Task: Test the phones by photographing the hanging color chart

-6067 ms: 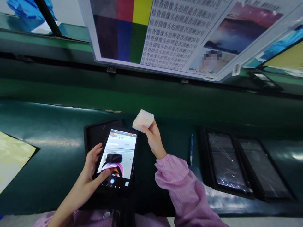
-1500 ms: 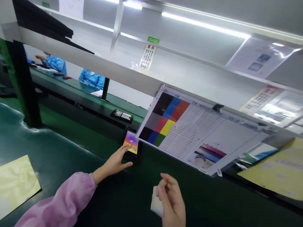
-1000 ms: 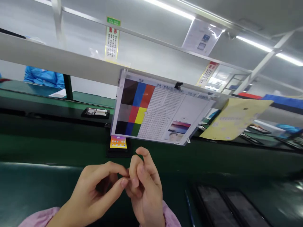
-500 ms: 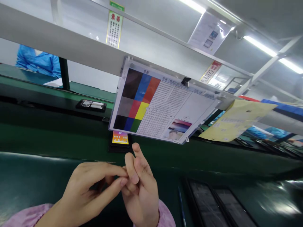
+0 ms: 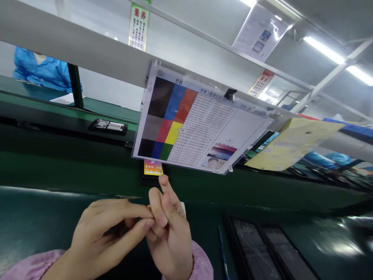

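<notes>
- A sliver of white pad (image 5: 183, 208) shows behind the right hand's fingers, well below the colour chart. Most of it is hidden, so its material can't be told from here.
- It looks light and soft, likely to dent under a hard squeeze. I'd take hold of it flat between thumb and fingers, away from its thin edge.
- The right hand (image 5: 170, 229) stands fingers-up and half curled, and its index finger points toward the chart. I can't tell whether it grips the pad or the pad merely sits behind it.
- The left hand (image 5: 101, 237) reaches across below the chart with its fingers curled, and its fingertips touch the right hand. Anything pinched between them is hidden, so I can't say if it holds something.
- Pink sleeves (image 5: 201, 264) cover both wrists at the bottom of the view.
- A phone (image 5: 153, 168) with a bright screen sits in a black holder (image 5: 152, 181), just under the chart's lower edge.
- The colour chart (image 5: 198, 124) hangs tilted from a pale shelf, its colour blocks beside rows of printed characters.
- A blue pen (image 5: 223, 243) and two dark slabs (image 5: 253, 249) lie on the green tabletop (image 5: 35, 210), below and to the right of the chart.
- A yellow sheet (image 5: 294, 146) hangs right of the chart.
</notes>
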Tool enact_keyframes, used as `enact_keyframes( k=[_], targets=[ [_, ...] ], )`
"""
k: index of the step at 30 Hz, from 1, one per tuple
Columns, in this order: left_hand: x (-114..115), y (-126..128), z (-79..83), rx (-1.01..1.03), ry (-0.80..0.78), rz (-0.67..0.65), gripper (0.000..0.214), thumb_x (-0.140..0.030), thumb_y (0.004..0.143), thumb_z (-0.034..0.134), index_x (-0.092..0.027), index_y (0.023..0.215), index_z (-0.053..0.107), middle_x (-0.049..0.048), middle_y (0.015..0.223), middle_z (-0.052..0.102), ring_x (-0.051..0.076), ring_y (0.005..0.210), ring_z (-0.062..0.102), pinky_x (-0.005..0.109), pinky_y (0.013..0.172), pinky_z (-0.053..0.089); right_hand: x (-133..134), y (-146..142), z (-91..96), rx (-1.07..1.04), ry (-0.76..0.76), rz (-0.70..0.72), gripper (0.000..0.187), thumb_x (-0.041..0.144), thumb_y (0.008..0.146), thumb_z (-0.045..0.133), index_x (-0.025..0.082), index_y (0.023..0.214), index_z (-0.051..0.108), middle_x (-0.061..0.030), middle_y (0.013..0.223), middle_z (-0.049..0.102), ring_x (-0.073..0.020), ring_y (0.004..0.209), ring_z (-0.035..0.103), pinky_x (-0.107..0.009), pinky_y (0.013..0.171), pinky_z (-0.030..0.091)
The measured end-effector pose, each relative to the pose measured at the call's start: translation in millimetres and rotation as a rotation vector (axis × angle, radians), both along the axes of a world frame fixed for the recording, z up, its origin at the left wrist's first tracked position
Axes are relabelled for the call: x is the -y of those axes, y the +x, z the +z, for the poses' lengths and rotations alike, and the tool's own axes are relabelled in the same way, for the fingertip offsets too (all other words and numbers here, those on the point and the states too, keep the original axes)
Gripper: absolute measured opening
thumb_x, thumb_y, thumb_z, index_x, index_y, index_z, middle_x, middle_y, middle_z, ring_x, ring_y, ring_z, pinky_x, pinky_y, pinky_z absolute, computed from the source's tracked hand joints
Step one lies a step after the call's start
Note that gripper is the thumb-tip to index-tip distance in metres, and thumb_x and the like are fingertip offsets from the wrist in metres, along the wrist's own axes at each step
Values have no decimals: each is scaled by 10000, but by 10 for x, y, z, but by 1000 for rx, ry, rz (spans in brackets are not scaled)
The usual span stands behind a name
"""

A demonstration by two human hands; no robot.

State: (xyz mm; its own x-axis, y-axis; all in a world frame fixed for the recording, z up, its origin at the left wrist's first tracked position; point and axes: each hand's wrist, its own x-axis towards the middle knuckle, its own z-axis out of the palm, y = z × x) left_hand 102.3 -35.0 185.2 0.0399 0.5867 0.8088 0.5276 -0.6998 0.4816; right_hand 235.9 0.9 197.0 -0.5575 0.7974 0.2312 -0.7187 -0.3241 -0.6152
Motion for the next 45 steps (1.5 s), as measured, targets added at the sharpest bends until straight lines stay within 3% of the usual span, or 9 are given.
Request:
enact_keyframes(
  k=[14, 17, 24, 34, 45],
  targets=[
    [20, 0, -3, 10, 11, 11, 68, -194, 1005, 622, -256, 991, 646, -98, 682, 706, 36, 459, 570, 118, 493, 464, -3, -6, 17, -16, 17, 23, 176, 359, 1004, 728, 275, 1133, 644, 105, 644, 415, -41, 430, 114, -139, 407, 160],
    [18, -4, -20, 4, 17, 26, 65, -188, 993, 632, -248, 976, 649, -86, 663, 699, 41, 447, 560, 126, 479, 459, 18, -12, 8, 37, 85, -65, 173, 380, 1010, 710, 291, 1132, 627, 99, 651, 418, -52, 443, 142, -153, 428, 171],
    [15, 21, -51, 25, 16, -11, 175, -212, 949, 653, -235, 1123, 646, -92, 585, 616, 49, 427, 553, 117, 476, 477, 55, -20, -48, 123, 392, -474, 65, 317, 1059, 647, 330, 1119, 626, 78, 679, 505, -83, 505, 281, -200, 550, 316],
    [2, 7, -28, -26, 10, 40, 79, -268, 1004, 630, -242, 1076, 651, -101, 560, 600, 48, 408, 528, 118, 447, 433, 50, -17, -22, 133, 425, -513, 75, 279, 1058, 640, 325, 1117, 646, 60, 666, 555, -108, 553, 394, -214, 606, 405],
    [7, -15, -29, -28, 0, 20, 96, -250, 1007, 616, -243, 1098, 648, -85, 609, 634, 54, 429, 544, 136, 450, 438, 60, 30, -43, 212, 538, -575, 93, 256, 1083, 587, 324, 1145, 603, 58, 681, 583, -108, 517, 391, -243, 599, 437]
  ],
)
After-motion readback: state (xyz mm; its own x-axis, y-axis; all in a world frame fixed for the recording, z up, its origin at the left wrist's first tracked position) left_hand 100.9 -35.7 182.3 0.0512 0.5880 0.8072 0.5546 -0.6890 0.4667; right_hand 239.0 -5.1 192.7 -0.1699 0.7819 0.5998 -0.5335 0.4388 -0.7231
